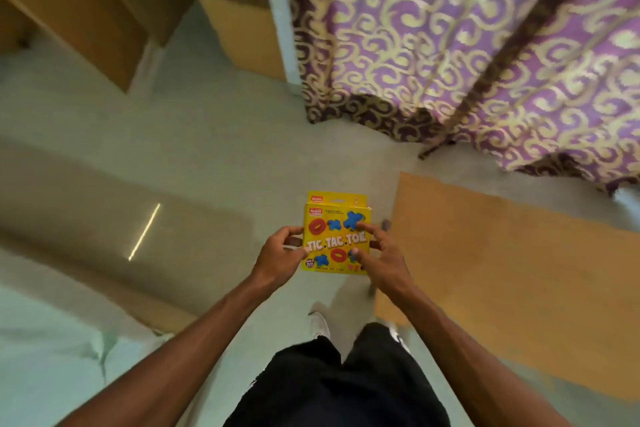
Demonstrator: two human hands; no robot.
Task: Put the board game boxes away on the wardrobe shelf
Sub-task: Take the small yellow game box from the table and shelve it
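Yellow Tic Tac Toe box (335, 239) held mid-air above floor (214, 135); left hand (280, 251) grip clasps left edge, right hand (375, 253) grip clasps right edge.

The box (336, 239) sits between both hands, curtain (485, 45) beyond, wooden board (512, 274) right.

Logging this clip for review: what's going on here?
A person stands on the floor holding yellow Tic Tac Toe boxes, two stacked it seems, face up. The left hand grips the left edge; the right hand rests fingers on top. A purple curtain hangs ahead. No shelf is clearly visible.
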